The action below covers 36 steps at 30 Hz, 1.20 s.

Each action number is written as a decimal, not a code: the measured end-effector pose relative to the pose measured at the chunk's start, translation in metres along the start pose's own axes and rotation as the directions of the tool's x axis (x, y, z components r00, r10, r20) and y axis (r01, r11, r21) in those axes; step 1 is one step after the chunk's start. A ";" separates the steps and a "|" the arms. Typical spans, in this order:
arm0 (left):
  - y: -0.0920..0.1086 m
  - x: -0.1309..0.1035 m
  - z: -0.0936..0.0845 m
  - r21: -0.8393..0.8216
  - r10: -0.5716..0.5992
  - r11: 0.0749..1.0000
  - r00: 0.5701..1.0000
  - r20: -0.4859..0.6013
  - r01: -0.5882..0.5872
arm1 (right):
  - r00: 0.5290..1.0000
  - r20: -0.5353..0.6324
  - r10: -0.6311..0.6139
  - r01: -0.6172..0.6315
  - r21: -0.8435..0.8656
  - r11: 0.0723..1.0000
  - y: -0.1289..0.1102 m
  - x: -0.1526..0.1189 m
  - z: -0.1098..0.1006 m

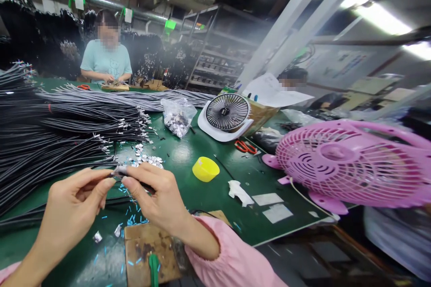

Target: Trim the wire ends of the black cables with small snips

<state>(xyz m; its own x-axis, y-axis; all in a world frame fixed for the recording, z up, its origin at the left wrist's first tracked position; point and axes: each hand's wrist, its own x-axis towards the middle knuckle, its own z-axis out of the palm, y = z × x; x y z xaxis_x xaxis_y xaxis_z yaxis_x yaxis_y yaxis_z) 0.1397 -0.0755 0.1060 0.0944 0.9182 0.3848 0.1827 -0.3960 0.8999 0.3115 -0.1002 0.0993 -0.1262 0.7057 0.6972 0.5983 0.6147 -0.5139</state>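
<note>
My left hand (76,195) and my right hand (158,190) meet over the green table, thumbs and forefingers pinched. Between their fingertips is the silvery-grey end of a cable (120,171); its details are blurred. A dark length of it shows under the right palm. Below the hands lie scattered short blue sleeve bits (133,219) and crumpled foil scraps (97,236). Just beyond them is a heap of foil pieces (151,160). Bundles of black cables (67,152) with stripped ends fill the left side.
A worn wooden block (134,251) with a green-handled tool (154,269) lies in front. Rightward are a yellow tape roll (205,169), orange-handled scissors (245,146), a white fan (225,114) and a large pink fan (336,157). A co-worker (106,60) sits across.
</note>
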 end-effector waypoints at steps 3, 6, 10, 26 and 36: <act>0.002 -0.002 0.003 -0.007 -0.001 1.000 0.997 -0.080 0.001 | 0.996 -0.049 -0.079 0.075 -0.081 0.994 -0.001 -0.001 0.001; 0.002 -0.002 -0.001 0.078 0.103 0.992 0.994 -0.046 -0.099 | 0.990 -0.081 -0.116 0.106 -0.116 0.988 -0.003 0.000 0.001; 0.003 0.002 -0.012 0.157 0.165 0.969 0.974 0.156 -0.189 | 0.993 -0.073 -0.097 0.095 -0.031 0.995 -0.002 0.004 -0.006; -0.015 0.005 -0.016 0.392 0.475 0.550 0.662 0.580 -0.737 | 0.735 0.676 -0.057 0.385 -0.347 0.855 -0.008 0.002 -0.028; -0.009 0.009 -0.019 0.236 0.405 0.682 0.626 0.667 -0.692 | 0.719 0.694 -0.030 0.070 -0.029 0.997 0.008 0.009 -0.016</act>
<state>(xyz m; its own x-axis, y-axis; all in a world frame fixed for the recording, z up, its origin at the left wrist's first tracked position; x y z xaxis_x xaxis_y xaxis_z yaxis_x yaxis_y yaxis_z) 0.1201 -0.0635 0.1050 0.7855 0.4047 0.4683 0.2901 -0.9091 0.2991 0.3279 -0.0943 0.1095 -0.6580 0.7336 0.1697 0.6108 0.6518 -0.4494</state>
